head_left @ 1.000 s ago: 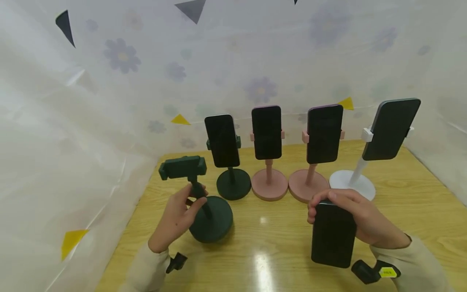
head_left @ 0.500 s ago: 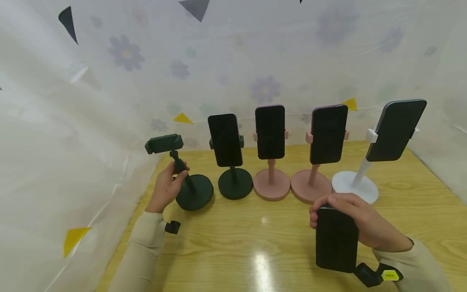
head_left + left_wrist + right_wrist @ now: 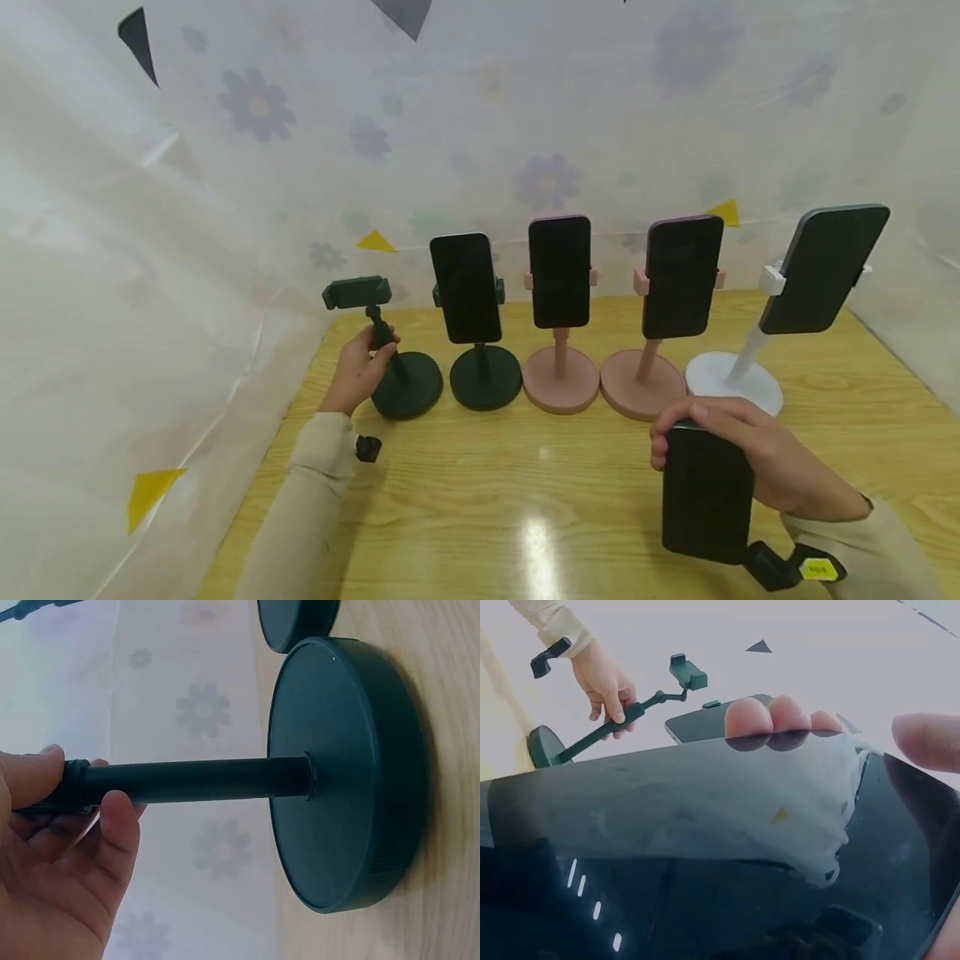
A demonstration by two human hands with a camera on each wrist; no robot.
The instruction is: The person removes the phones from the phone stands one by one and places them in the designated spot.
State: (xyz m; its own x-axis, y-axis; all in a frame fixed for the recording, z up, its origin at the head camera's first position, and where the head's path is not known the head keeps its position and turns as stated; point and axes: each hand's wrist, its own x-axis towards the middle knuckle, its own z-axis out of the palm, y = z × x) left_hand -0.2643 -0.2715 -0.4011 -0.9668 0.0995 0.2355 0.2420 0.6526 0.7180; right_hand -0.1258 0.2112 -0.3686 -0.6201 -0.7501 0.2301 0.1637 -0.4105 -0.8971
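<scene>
Four stands (image 3: pixel 561 393) carry phones (image 3: pixel 560 271), leaving the bare green stand (image 3: pixel 408 392) your left fingers (image 3: pixel 118 825) grip and the unmounted phone (image 3: pixel 707 496) your right fingers (image 3: pixel 748 718) hold.

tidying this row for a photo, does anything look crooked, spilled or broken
Nothing looks spilled or broken. The phone on the white stand leans right, the most in the row, though the view may exaggerate it. Only the leftmost stand holds no phone.

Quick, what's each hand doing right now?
Left hand: holding the empty green stand by its pole.
Right hand: holding a phone by its top end.
</scene>
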